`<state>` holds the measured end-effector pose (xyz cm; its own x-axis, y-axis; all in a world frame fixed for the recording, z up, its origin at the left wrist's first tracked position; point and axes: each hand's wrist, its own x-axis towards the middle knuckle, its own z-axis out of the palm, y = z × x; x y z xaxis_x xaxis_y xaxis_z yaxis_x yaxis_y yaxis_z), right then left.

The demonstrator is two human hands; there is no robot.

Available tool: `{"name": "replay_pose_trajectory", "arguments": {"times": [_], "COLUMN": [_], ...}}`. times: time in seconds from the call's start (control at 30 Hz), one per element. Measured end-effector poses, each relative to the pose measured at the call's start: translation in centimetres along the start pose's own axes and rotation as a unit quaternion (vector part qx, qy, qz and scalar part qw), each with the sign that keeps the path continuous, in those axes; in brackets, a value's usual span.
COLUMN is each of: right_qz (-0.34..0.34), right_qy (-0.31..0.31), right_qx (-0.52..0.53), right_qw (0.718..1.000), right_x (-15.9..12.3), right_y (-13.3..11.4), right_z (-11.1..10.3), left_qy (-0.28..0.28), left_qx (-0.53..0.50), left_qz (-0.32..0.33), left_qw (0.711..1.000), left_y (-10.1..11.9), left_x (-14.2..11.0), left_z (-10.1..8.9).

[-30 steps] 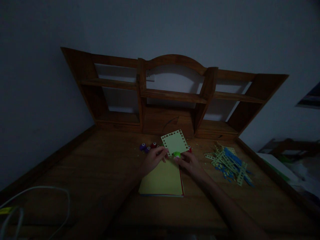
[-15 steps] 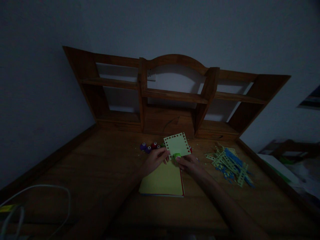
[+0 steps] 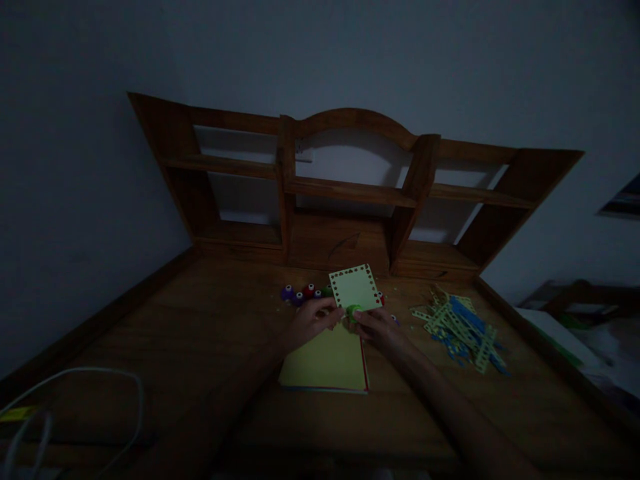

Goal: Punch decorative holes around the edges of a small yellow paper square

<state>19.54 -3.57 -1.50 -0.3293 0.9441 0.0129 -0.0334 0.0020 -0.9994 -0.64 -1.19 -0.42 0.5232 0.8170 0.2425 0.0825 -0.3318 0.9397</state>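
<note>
A square of pale yellow paper (image 3: pixel 356 288) is raised above the desk, with small shapes punched along its left, top and right edges. My left hand (image 3: pixel 314 321) pinches its lower left corner. In my right hand (image 3: pixel 376 327) is a green craft punch (image 3: pixel 354 312), set at the paper's lower edge; the thumb lies on it. Beneath both hands lies a stack of coloured paper (image 3: pixel 325 360) with a yellow sheet on top. Behind the left hand stand several more punches (image 3: pixel 299 297), purple, red and green, partly hidden by the hand and the square.
Punched paper strips and blue and yellow scraps (image 3: pixel 465 330) lie heaped on the right of the wooden desk (image 3: pixel 200 320). A wooden shelf unit (image 3: pixel 350 193) rises along the back. A white cable (image 3: pixel 135 393) curls at the lower left.
My left fingers have shifted slightly right along the paper's lower edge, closer to the green punch. The punch appears turned a little; the paper has hardly moved.
</note>
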Motion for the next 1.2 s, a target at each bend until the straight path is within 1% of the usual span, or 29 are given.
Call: {"name": "replay_pose_trajectory", "arguments": {"times": [0.2, 0.3, 0.47, 0.67, 1.0, 1.2], "right_qz": [0.011, 0.005, 0.012, -0.001, 0.002, 0.001], "right_qy": [0.009, 0.016, -0.001, 0.001, 0.011, 0.014], "right_qx": [-0.001, 0.008, 0.026, 0.047, 0.036, 0.032], "right_qw": [1.0, 1.0, 1.0, 0.999, 0.999, 0.999], "right_x": [-0.5, -0.7, -0.6, -0.3, -0.2, -0.2], "right_y": [-0.9, -1.2, -1.0, -0.7, 0.0, -0.2], "right_z": [0.2, 0.3, 0.5, 0.6, 0.5, 0.7], "left_qy": [-0.012, -0.031, -0.05, -0.046, -0.055, -0.056], "left_qx": [0.013, 0.004, -0.007, -0.017, -0.022, -0.004], "left_qz": [0.003, 0.003, 0.011, 0.005, 0.009, 0.001], "left_qw": [1.0, 1.0, 0.999, 0.999, 0.998, 0.998], "left_y": [-0.6, -0.7, -0.6, -1.0, -0.9, -1.3], "left_x": [0.0, 0.0, 0.0, 0.1, 0.1, 0.1], "left_z": [0.1, 0.0, -0.2, -0.2, -0.3, -0.3]}}
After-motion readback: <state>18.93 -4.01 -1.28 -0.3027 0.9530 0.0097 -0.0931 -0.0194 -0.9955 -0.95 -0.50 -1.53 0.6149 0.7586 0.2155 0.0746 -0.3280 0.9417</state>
